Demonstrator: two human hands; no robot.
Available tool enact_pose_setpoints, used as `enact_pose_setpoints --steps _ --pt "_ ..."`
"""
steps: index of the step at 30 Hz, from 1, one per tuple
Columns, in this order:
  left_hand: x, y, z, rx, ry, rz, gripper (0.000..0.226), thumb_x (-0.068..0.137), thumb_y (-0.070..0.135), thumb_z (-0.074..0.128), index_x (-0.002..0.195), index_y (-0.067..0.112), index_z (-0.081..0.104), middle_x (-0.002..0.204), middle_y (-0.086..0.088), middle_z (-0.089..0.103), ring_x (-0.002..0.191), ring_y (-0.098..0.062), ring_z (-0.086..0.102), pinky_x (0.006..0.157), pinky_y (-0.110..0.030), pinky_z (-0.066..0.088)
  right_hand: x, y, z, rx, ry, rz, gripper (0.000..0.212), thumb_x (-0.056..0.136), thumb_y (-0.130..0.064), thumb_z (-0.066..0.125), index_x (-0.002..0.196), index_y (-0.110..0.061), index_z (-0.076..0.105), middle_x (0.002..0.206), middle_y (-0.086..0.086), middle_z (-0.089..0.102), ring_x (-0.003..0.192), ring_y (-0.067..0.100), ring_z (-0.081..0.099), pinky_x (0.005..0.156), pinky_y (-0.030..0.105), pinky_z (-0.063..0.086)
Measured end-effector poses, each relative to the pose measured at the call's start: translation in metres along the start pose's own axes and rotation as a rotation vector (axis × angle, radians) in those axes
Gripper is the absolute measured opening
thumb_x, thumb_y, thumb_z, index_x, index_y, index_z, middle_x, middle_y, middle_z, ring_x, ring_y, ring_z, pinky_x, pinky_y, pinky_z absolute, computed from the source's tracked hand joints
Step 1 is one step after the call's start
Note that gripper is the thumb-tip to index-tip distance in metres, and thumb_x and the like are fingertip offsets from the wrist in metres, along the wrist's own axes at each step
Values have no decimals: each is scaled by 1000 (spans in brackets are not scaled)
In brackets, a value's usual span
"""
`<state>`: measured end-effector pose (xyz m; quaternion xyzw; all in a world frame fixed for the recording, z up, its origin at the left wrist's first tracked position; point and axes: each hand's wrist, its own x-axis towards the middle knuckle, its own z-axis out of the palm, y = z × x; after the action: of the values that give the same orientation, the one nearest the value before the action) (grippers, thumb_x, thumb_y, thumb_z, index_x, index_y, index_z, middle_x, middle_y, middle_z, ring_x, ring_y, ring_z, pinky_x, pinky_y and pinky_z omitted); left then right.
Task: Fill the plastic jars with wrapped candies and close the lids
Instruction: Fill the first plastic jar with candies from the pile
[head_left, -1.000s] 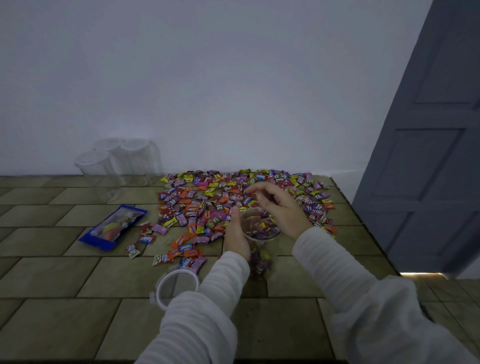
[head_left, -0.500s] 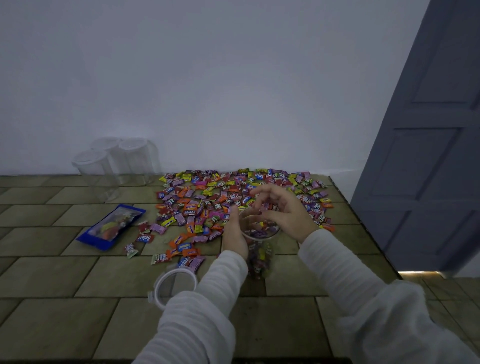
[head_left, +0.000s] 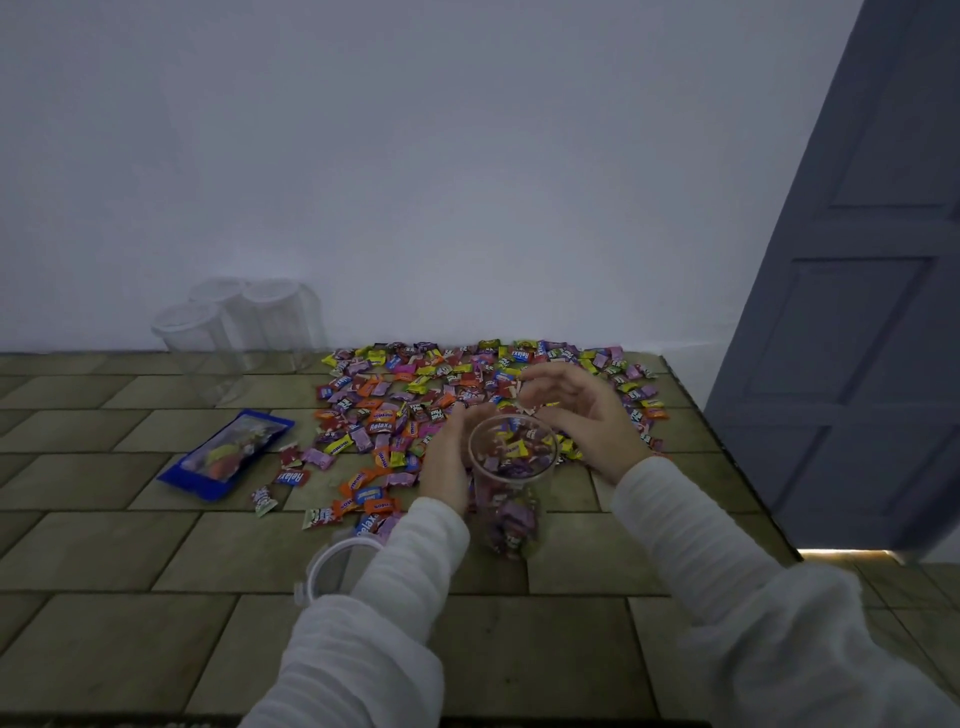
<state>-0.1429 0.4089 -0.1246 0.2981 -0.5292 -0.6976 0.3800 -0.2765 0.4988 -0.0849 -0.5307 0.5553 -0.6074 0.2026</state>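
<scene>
A clear plastic jar (head_left: 511, 514) stands on the tiled table, partly filled with wrapped candies. My left hand (head_left: 445, 462) grips the jar's left side near the rim. My right hand (head_left: 587, 415) hovers just right of and behind the jar's mouth, fingers loosely curved, with no candy plainly in them. A wide spread of coloured wrapped candies (head_left: 405, 400) lies behind and to the left of the jar. The jar's clear lid (head_left: 332, 564) lies flat on the table beside my left sleeve.
Three empty clear jars (head_left: 244, 327) stand at the back left by the wall. A blue packet (head_left: 226, 452) lies left of the candies. The table's right edge (head_left: 727, 467) drops off toward a grey door (head_left: 857, 312).
My right hand has lifted off the jar's mouth and spread its fingers, shifting slightly right. The left hand stays on the jar.
</scene>
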Motion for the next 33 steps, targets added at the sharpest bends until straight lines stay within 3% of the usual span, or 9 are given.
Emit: enact_pose_setpoints --steps 5,9,13,15,21,27,33 --pt "2 45 18 345 -7 272 17 95 30 53 103 25 67 105 11 68 103 -6 60 92 -28 48 -2 20 -34 25 113 88 36 87 11 53 102 -19 65 93 7 68 94 22 64 86 34 54" --pt "-4 65 64 561 -83 438 19 92 32 55 107 26 65 106 8 65 101 -8 58 84 -22 47 -6 49 -71 2 241 175 33 88 8 53 99 -19 67 95 9 66 92 17 62 84 29 51" --pt "-9 44 118 909 -198 615 28 92 29 55 116 19 62 116 4 59 110 -11 50 94 -25 38 -11 73 -111 -27 341 274 33 88 10 48 95 -17 65 86 5 61 79 11 58 70 15 48" --pt "-3 19 138 991 -273 530 32 92 29 54 122 18 58 121 -1 55 115 -16 46 99 -30 37 -13 87 -129 -62 355 335 30 88 10 48 97 -15 64 86 5 61 77 12 57 63 13 48" --pt "22 -68 166 1293 -348 231 43 89 38 52 130 26 49 133 0 43 126 -24 35 104 -39 34 -9 131 -174 -303 268 435 32 89 5 47 102 -19 64 101 6 63 94 18 57 84 28 44" --pt "41 -103 182 1589 -412 276 51 87 45 53 134 26 42 149 -5 22 137 -29 16 111 -48 17 13 156 -191 -455 179 447 26 92 -4 49 107 -19 64 111 1 53 101 14 51 88 25 38" --pt "64 -121 196 1680 -450 276 61 94 52 37 148 31 17 158 -7 3 144 -32 2 113 -57 0 43 181 -199 -566 128 419 27 90 -10 53 113 -22 62 127 6 44 123 24 41 108 38 34"
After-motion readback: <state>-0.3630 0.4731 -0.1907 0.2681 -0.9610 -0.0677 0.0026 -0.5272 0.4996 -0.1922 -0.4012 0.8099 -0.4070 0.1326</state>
